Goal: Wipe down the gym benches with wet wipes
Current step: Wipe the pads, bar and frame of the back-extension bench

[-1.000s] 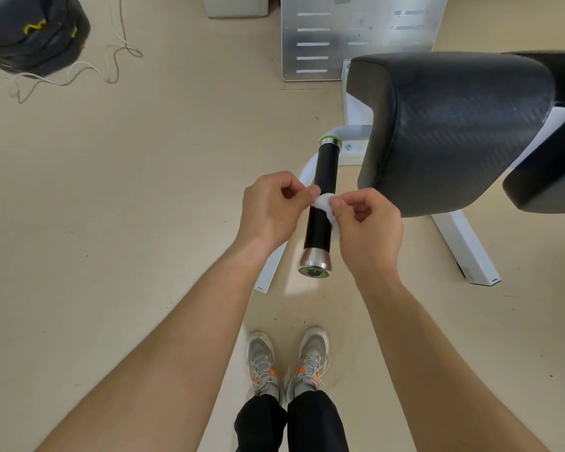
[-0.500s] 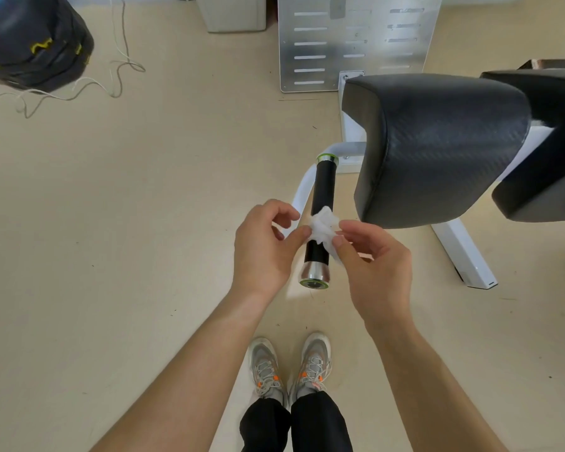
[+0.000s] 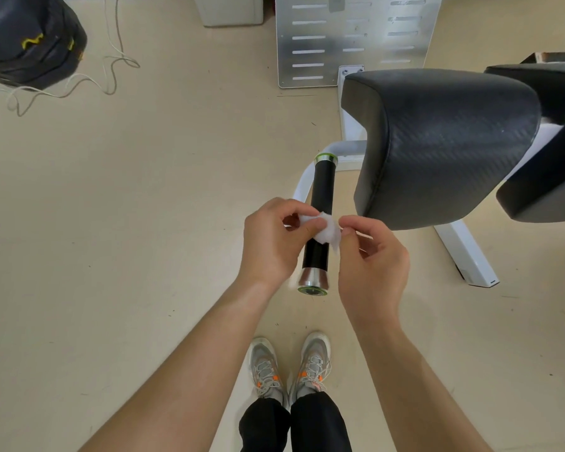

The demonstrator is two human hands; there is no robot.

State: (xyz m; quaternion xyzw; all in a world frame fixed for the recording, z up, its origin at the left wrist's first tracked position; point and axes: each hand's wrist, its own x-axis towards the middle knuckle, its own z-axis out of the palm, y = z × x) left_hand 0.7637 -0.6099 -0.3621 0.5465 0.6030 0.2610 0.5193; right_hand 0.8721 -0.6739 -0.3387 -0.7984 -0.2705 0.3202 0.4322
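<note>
Head view: crumpled white wet wipe [image 3: 328, 231] pinched from both sides by left hand [image 3: 271, 243] and right hand [image 3: 372, 265], fingers curled, over the black handle [image 3: 322, 190], just left of the padded bench seat [image 3: 437, 141].

We look down on a pale beige floor [image 3: 144, 223], evenly lit. At its far edge we see a slotted metal plate [image 3: 349, 37], a grey box [image 3: 229, 9], a dark bag [image 3: 26, 37] and a loose white cord [image 3: 111, 70].
</note>
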